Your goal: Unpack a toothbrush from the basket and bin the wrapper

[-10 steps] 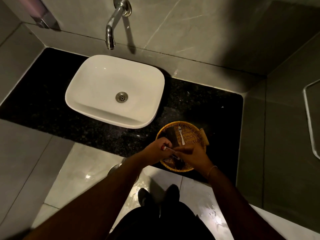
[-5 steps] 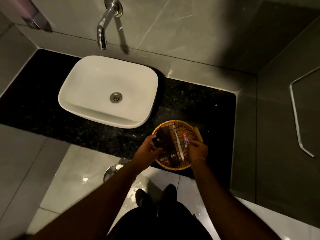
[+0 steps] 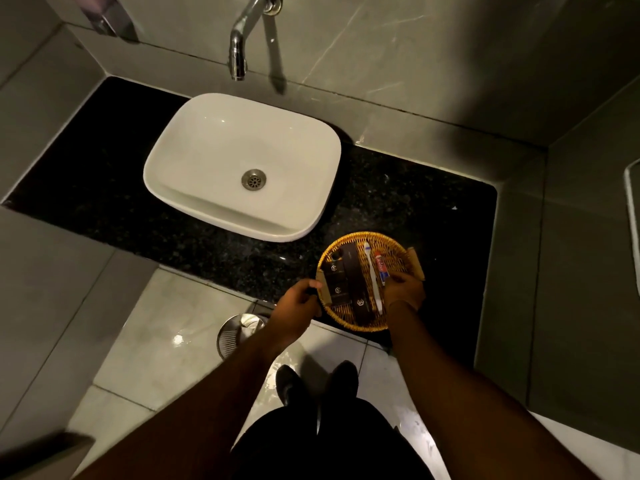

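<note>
Half a second ago your left hand (image 3: pixel 298 306) was over the near-left of the round woven wicker basket (image 3: pixel 398 242); now it has drawn back to the rim, curled closed on something small and dark that you cannot identify from here, possibly the wrapper. Your right hand (image 3: pixel 403 292) has stayed at the right rim, its fingers resting beside the small red-and-white toothpaste tube (image 3: pixel 380 266); whether it grips anything cannot be told. The white toothbrush (image 3: pixel 373 277) lies bare in the basket, head pointing away from you, between the tube and the dark brown boxes (image 3: pixel 346 284). That suggests the unpacking is done and only binning remains. The round metal-rimmed bin (image 3: pixel 239 332) stands on the floor just below and left of your left hand, partly under the bench (image 3: pixel 104 188) edge, so the drop looks short. The basket sits at the front edge of the black stone bench, slightly overhanging; pull back gently. The white ceramic sink (image 3: pixel 194 143) is well apart, leaving open room leftward.
</note>
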The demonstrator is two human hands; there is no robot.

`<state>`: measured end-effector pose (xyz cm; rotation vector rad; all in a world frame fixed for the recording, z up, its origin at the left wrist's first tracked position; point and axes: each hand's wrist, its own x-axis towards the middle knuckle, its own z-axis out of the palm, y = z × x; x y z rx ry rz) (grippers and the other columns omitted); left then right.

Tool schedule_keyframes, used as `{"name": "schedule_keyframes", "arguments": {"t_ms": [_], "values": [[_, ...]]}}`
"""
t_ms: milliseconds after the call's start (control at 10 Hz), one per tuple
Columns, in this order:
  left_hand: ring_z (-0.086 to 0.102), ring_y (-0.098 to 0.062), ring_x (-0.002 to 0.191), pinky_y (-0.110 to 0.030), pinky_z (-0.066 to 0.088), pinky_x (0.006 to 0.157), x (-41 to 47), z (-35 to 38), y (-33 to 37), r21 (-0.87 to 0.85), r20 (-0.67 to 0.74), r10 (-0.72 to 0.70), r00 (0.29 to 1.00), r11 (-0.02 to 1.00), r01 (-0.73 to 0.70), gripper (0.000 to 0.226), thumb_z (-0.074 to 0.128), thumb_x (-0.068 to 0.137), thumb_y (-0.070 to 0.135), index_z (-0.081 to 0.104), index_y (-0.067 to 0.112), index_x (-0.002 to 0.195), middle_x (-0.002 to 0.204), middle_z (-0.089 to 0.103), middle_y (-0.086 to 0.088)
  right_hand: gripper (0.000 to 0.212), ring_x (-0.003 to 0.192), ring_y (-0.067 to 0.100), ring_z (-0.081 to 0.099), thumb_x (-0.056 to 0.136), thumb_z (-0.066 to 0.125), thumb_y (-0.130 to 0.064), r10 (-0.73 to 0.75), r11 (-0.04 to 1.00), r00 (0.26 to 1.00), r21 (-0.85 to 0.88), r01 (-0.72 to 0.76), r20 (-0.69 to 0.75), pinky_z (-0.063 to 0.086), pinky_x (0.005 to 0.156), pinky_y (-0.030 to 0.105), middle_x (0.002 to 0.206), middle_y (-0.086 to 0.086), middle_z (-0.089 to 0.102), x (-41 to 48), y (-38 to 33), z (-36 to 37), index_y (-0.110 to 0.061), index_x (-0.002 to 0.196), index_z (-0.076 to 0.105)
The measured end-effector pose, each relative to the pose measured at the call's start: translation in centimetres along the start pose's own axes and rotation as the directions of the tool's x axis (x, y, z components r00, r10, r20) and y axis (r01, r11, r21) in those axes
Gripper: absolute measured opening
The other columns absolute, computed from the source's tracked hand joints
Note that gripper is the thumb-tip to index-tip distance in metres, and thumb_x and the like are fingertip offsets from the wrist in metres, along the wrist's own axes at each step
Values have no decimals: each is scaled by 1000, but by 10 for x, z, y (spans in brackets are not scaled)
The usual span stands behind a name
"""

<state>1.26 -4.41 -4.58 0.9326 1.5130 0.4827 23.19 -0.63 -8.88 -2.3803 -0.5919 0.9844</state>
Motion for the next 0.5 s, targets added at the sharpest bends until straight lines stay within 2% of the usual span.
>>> {"name": "schedule_keyframes", "arguments": {"t_ms": [100,200,300,400,500], "values": [[52,4,35,-9,38,37,-3,3,4,-1,30,16,999,1000,-16,37,46,103,-8,66,24,99,71,60,-5,30,121,38,72,104,66,-17,1,1000,1000,-29,-1,-2,57,99,40,132,17,75,-4,-3,1,-4,129,76],[51,4,33,-8,38,38,-4,-1,2,22,11,14,1000,1000,-14,36,45,103,-7,67,22,99,71,60,-7,31,121,37,72,104,67,-19,7,1000,1000,-16,-7,11,58,98,40,132,17,74,-11,-1,3,-4,130,74],[57,4,41,-8,41,42,-5,-10,-1,119,-17,43,999,992,-41,32,47,103,-2,70,20,107,74,64,-5,33,122,39,70,104,66,-20,-21,1000,1000,-22,21,-1,56,100,41,133,18,73,-22,-2,1,-4,132,73],[63,-12,61,-25,53,57,-10,-19,-3,282,-86,103,991,956,-75,31,50,103,10,71,29,116,82,70,-3,31,119,38,71,106,60,-17,-112,993,992,-29,111,-54,51,90,33,132,19,72,-30,4,-1,-4,132,73],[71,-30,102,-45,59,86,-10,-30,1,633,-180,268,946,768,-97,41,52,101,24,60,31,141,116,75,-8,34,133,32,63,109,54,-20,-221,971,975,-105,216,-32,50,97,32,148,12,62,-42,-3,-9,-14,139,69]]}}
